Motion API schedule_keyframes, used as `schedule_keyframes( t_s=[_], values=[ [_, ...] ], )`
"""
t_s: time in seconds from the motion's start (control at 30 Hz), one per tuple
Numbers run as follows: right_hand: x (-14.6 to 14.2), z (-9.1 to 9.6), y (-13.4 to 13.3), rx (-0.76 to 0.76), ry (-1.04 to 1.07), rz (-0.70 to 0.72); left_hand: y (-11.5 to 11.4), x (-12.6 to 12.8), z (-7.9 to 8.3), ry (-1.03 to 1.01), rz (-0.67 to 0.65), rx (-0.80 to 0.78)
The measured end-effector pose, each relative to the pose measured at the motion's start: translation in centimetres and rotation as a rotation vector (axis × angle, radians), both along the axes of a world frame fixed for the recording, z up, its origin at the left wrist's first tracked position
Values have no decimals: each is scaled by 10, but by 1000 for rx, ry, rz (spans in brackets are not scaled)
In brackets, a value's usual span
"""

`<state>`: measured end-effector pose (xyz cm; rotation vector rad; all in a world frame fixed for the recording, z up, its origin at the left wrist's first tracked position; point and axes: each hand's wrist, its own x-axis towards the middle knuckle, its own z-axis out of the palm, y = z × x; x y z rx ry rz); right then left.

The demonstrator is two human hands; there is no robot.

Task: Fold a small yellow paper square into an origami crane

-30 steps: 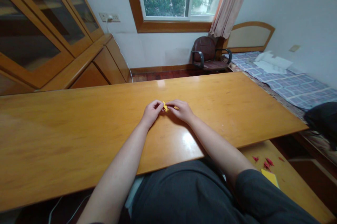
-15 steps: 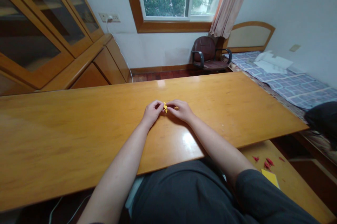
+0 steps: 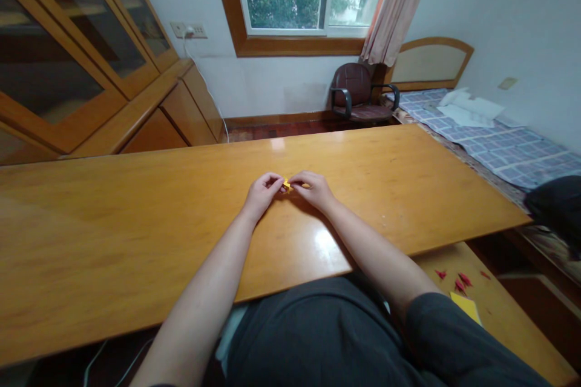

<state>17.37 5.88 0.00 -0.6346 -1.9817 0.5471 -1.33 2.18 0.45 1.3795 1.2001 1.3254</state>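
A small folded piece of yellow paper is held between my two hands, just above the middle of the wooden table. My left hand pinches its left side between thumb and fingers. From the right, my right hand closes thumb and fingertips on the other side. The paper shows pointed ends, but my fingertips cover much of it and its exact folded shape is too small to make out.
On a lower wooden surface at the right lie several small red folded-paper pieces and a yellow paper sheet. A brown armchair stands beyond the table. A bed and a black bag are at the right.
The yellow paper has turned slightly between my fingertips, and its points sit at a different angle. My right fingertips have shifted a little closer around it.
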Motion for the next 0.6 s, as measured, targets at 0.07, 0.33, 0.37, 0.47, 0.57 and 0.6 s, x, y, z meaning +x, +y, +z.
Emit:
schedule_keyframes(
  t_s=[0.07, 0.33, 0.37, 0.47, 0.57, 0.6],
  values=[
    [0, 0, 0, 1, 30, -11, 0, 2, 1, -38, 3, 2],
    [-1, 1, 1, -80, 72, -92, -1, 7, -4, -63, 30, 104],
    [-1, 1, 1, -80, 76, -94, -2, 7, -5, -24, 42, 118],
    [-1, 1, 0, -66, 96, -82, -1, 6, -8, 99, 76, 160],
    [-2, 1, -1, -56, 90, -71, 0, 5, -9, 138, 110, 183],
    [-2, 1, -1, -53, 79, -68, 0, 5, -9, 141, 118, 185]
  ],
)
